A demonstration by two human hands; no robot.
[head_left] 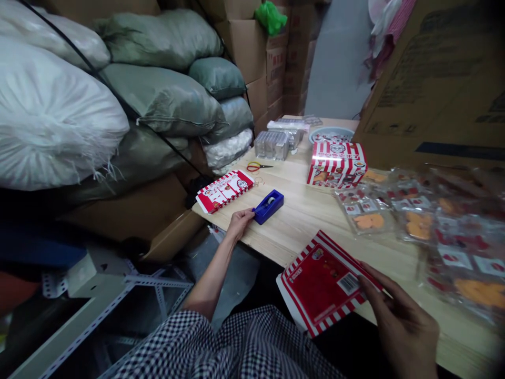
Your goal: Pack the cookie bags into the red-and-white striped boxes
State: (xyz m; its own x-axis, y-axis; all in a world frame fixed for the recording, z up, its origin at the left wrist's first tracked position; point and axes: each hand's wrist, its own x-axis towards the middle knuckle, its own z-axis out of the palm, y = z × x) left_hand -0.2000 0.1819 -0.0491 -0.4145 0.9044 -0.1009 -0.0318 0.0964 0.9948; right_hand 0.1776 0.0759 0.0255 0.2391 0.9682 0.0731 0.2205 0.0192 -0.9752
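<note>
My left hand (240, 221) reaches to the near end of a blue tape dispenser (269, 206) on the wooden table (300, 221), fingers curled on its edge. My right hand (398, 321) grips a flat red-and-white striped carton (321, 283) by its right edge, holding it over the table's front edge. A stack of the same flat cartons (224, 190) lies at the table's left end. An assembled striped box (336, 163) stands further back.
Clear packets of orange and red items (430, 221) cover the table's right side. Scissors (258, 167), clear plastic boxes (272, 144) and a round tray (330, 134) lie at the back. Stuffed sacks (158, 100) pile up on the left, a large cardboard box (437, 79) on the right.
</note>
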